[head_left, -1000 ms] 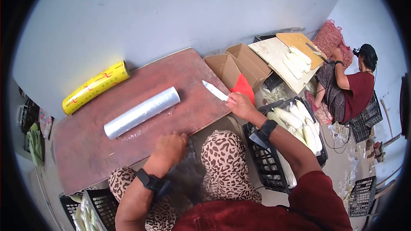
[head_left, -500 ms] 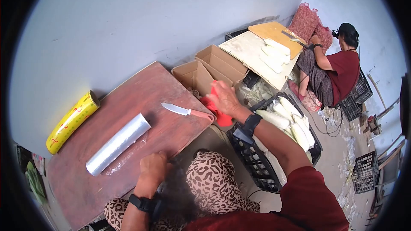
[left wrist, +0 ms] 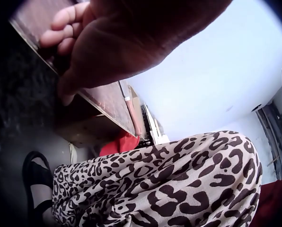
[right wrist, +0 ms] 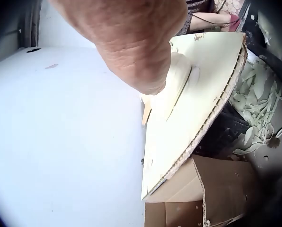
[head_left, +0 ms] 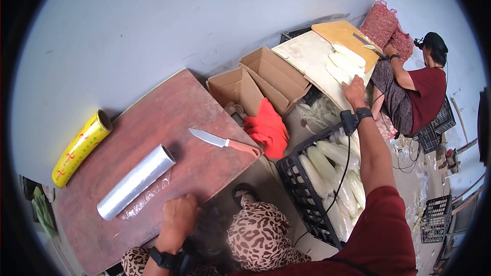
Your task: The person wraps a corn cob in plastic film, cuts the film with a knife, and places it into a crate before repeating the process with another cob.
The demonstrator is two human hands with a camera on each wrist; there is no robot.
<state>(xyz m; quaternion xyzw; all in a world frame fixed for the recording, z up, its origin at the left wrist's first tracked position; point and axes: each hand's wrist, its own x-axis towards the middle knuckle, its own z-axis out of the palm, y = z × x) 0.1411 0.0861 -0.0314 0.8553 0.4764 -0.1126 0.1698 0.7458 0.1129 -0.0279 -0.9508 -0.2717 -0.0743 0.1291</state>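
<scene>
My right hand [head_left: 354,91] reaches over a pale board [head_left: 299,53], its fingertips right at the near ends of several long whitish vegetables [head_left: 343,64]. In the right wrist view the back of the hand covers most of the fingers. My left hand [head_left: 180,212] rests at the front edge of the reddish table [head_left: 153,107], fingers loosely bent over the top, as the left wrist view shows. On that table lie a knife [head_left: 220,140] with an orange handle and a roll of clear plastic film [head_left: 137,181]. A red cloth [head_left: 268,132] hangs by the table's right corner.
A yellow printed roll [head_left: 82,148] lies at the table's back left. Cardboard boxes [head_left: 276,79] stand between table and board. A black crate [head_left: 307,214] of pale vegetables is by my right side. Another person [head_left: 424,92] sits beyond the board, near a knife on a yellow cutting board [head_left: 337,36].
My right hand laid the knife on the table, handled the red cloth and let it go, then moved right to the vegetables on the board. The left hand stayed at the table edge.
</scene>
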